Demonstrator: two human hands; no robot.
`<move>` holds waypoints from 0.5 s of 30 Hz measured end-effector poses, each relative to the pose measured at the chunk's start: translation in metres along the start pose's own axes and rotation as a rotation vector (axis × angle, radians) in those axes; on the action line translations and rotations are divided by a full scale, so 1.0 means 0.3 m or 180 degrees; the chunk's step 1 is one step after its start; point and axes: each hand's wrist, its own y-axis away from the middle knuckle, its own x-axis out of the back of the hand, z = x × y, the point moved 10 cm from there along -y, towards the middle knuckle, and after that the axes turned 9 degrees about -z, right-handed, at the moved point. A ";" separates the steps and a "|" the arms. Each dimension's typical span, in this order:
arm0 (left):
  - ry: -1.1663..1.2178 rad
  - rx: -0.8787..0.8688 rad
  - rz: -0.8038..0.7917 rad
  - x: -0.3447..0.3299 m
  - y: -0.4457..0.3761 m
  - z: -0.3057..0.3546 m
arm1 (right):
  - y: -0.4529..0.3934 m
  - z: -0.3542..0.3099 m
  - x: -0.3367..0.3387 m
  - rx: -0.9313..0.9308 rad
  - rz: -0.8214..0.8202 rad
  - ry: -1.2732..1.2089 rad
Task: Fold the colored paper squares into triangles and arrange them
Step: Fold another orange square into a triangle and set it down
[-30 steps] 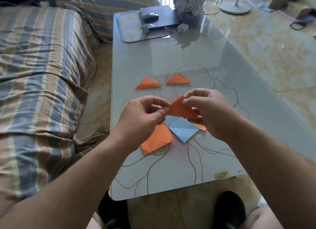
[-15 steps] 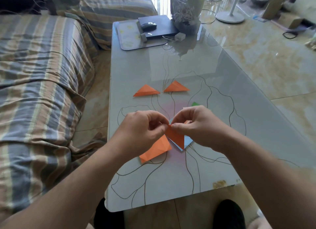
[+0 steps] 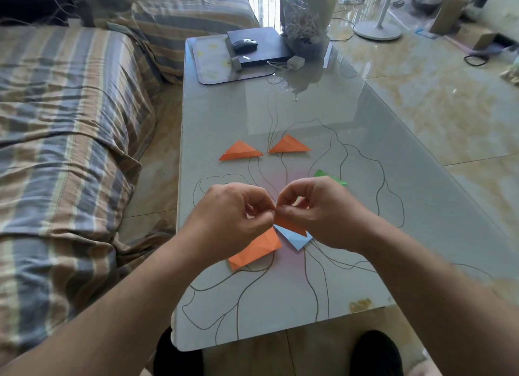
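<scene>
- Orange paper square (image 3: pixel 290 226): part-folded, pinched at its top between both hands, held just above the near half of the tabletop (image 3: pixel 365 140); only its lower tip shows below the fingers.
- Left hand (image 3: pixel 236 215): fingers curled, thumb and forefinger pinching the paper's upper edge.
- Right hand (image 3: pixel 317 210): fingers curled likewise, pinching the same edge; the two hands touch at the fingertips.
- Folded orange triangles, two: left one (image 3: pixel 240 151) and right one (image 3: pixel 289 145), side by side, tips nearly meeting, toward the middle of the tabletop.
- Loose orange sheet (image 3: pixel 255 249): creased, lying flat beneath the left hand, toward the near edge.
- Blue sheet (image 3: pixel 295 239): lying flat beneath the held paper, one corner showing.
- Green paper (image 3: pixel 331 177): partly hidden behind the right hand.
- Far end of the tabletop: laptop (image 3: pixel 261 46) with mouse (image 3: pixel 245 44) on it, mat (image 3: pixel 216 64), clear vase (image 3: pixel 304 16).
- Risk, judged: corners pinched out of line would give a skewed crease; the glossy surface may let the loose sheets slide if brushed.
- Change from a second ago: the held paper was wider and plainly visible between the hands; now the hands have closed together over it and sit lower. The green paper has come into view.
</scene>
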 end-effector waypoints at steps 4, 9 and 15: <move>-0.0043 -0.0019 -0.0002 0.003 -0.002 0.002 | 0.004 -0.005 0.007 0.0016 0.0118 0.0315; -0.0017 -0.0029 0.0055 0.014 0.000 0.006 | 0.006 -0.010 0.019 0.0005 0.0125 0.0395; 0.0043 -0.0042 0.0098 0.028 0.000 0.009 | 0.011 0.026 0.066 -0.0129 0.0180 0.0441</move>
